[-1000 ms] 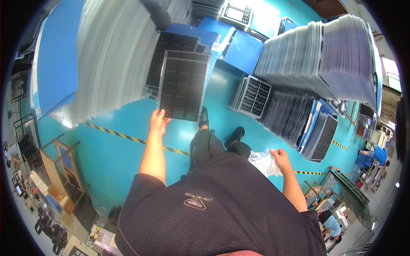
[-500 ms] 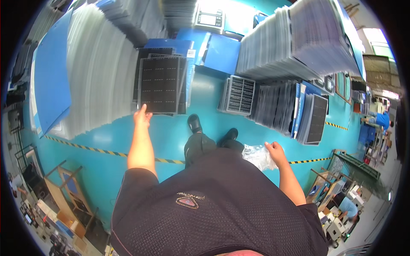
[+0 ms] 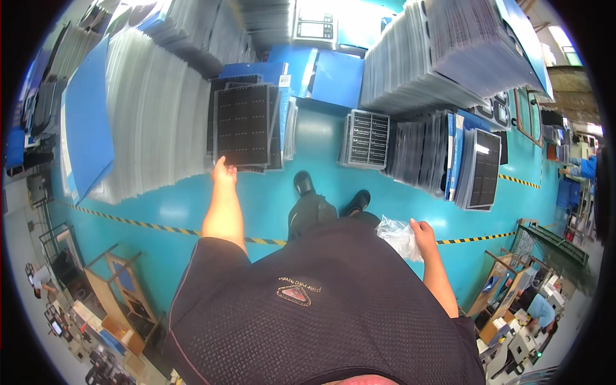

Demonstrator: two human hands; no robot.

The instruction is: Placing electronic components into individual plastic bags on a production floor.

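My left hand point(image 3: 224, 172) reaches forward to the lower left corner of a black printed sheet point(image 3: 242, 125) with rows of small pale marks. Its fingers are closed at that corner and appear to grip it. Behind this sheet, others like it lean against blue boards and stick out past its edges. My right hand point(image 3: 424, 238) is out to the right, low beside my body, with its fingers closed on a crumpled clear plastic bag point(image 3: 399, 237).
Tall stacks of clear sheets point(image 3: 144, 115) stand at the left, others point(image 3: 410, 61) at the far right. A white-lined black panel stack point(image 3: 369, 138) and leaning black sheets point(image 3: 482, 170) stand on the teal floor point(image 3: 314, 138). Striped tape point(image 3: 160, 226) crosses the floor. People work at benches behind.
The view has shifted slightly, so most things sit a little farther right. The black sheet at my left hand has moved left relative to the sheets behind it. My right hand keeps the bag.
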